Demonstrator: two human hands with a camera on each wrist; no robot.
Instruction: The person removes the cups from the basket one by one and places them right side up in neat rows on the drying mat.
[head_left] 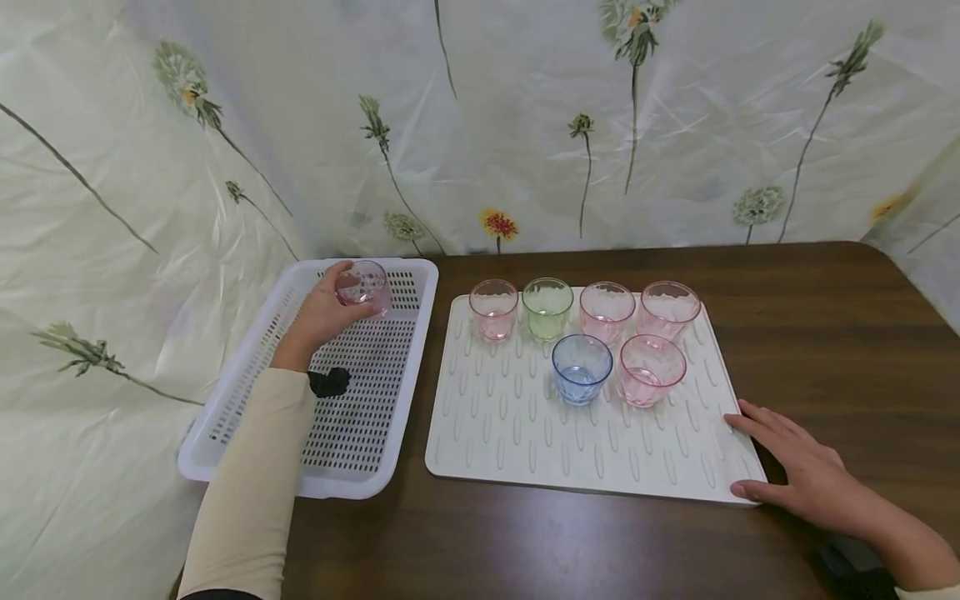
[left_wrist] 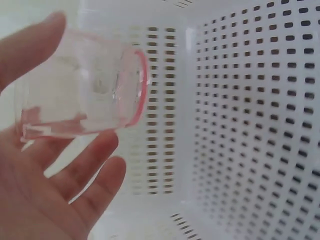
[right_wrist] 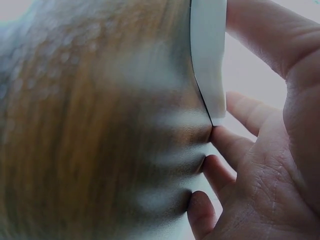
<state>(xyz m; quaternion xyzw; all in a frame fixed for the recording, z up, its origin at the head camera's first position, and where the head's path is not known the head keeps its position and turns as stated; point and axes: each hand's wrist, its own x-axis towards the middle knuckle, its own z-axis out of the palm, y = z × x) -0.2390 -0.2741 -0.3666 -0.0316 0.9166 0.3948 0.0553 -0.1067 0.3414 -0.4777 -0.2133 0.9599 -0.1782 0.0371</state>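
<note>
My left hand (head_left: 321, 315) grips a clear glass with a pink rim (left_wrist: 82, 95) above the far end of the white perforated basket (head_left: 411, 400). In the left wrist view the glass lies tilted on its side between thumb and fingers, its rim toward the basket wall. At the right edge of the white drying mat (head_left: 525, 450), my right hand (head_left: 810, 475) rests with fingers spread, thumb and fingertips touching the mat's edge and the table. On the mat stand a green glass (head_left: 547, 312), a blue glass (head_left: 581, 375) and several pink glasses (head_left: 650, 375).
The basket stands left of the mat on a dark wooden table (head_left: 525, 542). A flower-printed curtain (head_left: 525, 125) hangs behind the table and along its left side. The glasses form a back row and a shorter front row.
</note>
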